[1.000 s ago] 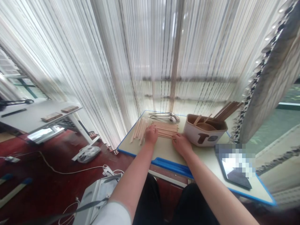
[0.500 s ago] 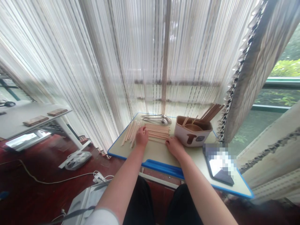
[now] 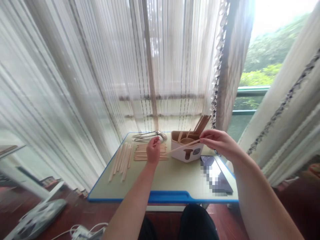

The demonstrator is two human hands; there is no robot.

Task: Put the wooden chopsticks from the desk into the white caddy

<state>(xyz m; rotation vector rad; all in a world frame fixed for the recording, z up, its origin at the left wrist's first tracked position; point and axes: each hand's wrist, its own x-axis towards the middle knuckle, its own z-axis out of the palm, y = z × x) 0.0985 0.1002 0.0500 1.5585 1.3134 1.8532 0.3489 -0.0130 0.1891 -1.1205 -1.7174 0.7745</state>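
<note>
My right hand (image 3: 220, 143) is raised above the table and pinches one end of a light wooden chopstick (image 3: 183, 146), which slants down to the left in front of the white utensil holder (image 3: 187, 150). My left hand (image 3: 153, 151) hovers over a neat row of wooden chopsticks (image 3: 140, 155), fingers curled; what they hold, if anything, is hidden. A second loose group of chopsticks (image 3: 122, 160) lies to the left. The holder contains brown wooden spoons and darker chopsticks (image 3: 201, 123).
Metal spoons (image 3: 150, 135) lie at the back of the blue-edged table (image 3: 165, 196). A tablet (image 3: 216, 173) lies at the right front. Striped curtains hang close behind the table. A white device and cables lie on the red floor at the lower left.
The view has swung to the right. My right hand has risen from the table with one chopstick pinched in it. My left hand stays by the chopstick row.
</note>
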